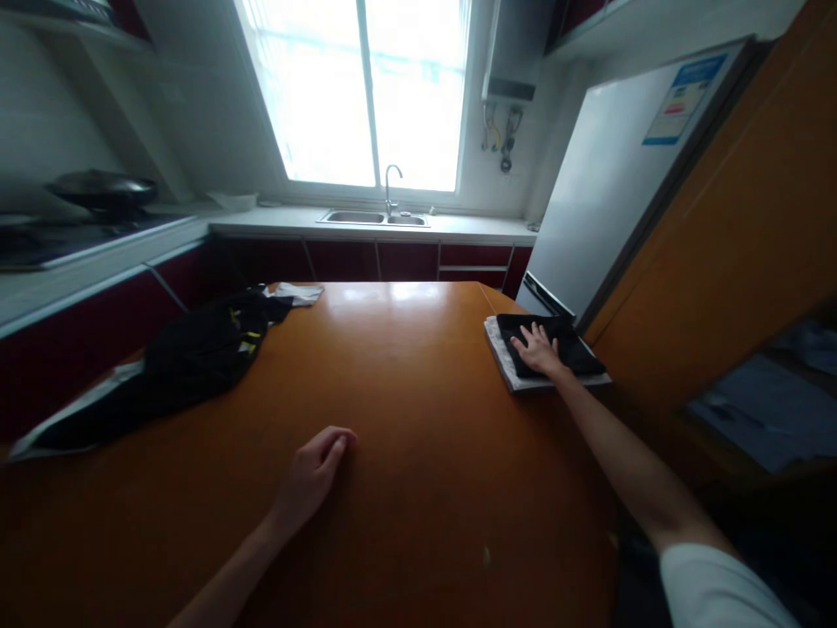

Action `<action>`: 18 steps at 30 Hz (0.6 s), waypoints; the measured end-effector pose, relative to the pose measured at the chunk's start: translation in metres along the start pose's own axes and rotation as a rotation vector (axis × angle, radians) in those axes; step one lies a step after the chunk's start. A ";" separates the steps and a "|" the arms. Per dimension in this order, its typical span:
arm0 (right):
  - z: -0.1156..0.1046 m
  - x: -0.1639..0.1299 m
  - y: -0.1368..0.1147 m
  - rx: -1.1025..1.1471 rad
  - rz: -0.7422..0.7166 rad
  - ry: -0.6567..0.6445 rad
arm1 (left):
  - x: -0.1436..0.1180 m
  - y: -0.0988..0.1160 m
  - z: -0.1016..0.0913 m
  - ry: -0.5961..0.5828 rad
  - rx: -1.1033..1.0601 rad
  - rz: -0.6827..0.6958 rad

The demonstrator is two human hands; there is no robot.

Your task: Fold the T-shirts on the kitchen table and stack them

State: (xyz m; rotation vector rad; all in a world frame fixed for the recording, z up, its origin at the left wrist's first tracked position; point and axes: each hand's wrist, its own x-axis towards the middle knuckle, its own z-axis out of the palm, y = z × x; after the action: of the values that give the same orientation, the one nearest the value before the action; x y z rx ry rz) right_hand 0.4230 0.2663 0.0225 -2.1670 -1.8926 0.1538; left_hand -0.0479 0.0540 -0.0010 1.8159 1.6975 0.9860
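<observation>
My right hand (537, 351) lies flat with spread fingers on a folded black garment (579, 351). Beneath that garment is a white, light-patterned folded cloth (502, 356), whose edges stick out at the left and front. My left hand (319, 462) rests on the wooden table (405, 375) near the middle, its fingers curled in and the thumb against them; nothing shows in it. Along the table's left side lies a loose, crumpled black garment (202, 349) with small yellow marks and white parts.
Beyond the table runs a white counter (471, 227) with a double sink (357, 217) and tap (388, 183) under a bright window. A covered wok (101, 187) sits on the stove at left. The fridge (608, 174) stands close to the table's right side.
</observation>
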 end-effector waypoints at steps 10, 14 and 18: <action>-0.019 -0.064 -0.078 0.159 -0.183 0.329 | 0.002 -0.008 0.005 -0.001 -0.037 0.039; 0.015 -0.129 -0.140 0.314 -0.337 0.149 | -0.002 -0.004 0.009 0.031 -0.044 0.058; 0.051 -0.182 -0.185 0.390 -0.354 -0.049 | -0.010 0.005 0.013 0.090 0.041 0.166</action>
State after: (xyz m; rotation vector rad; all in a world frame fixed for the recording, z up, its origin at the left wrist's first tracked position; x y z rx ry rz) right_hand 0.2061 0.1155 0.0055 -1.5675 -2.0344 0.4652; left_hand -0.0346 0.0458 -0.0077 1.9924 1.6512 1.1243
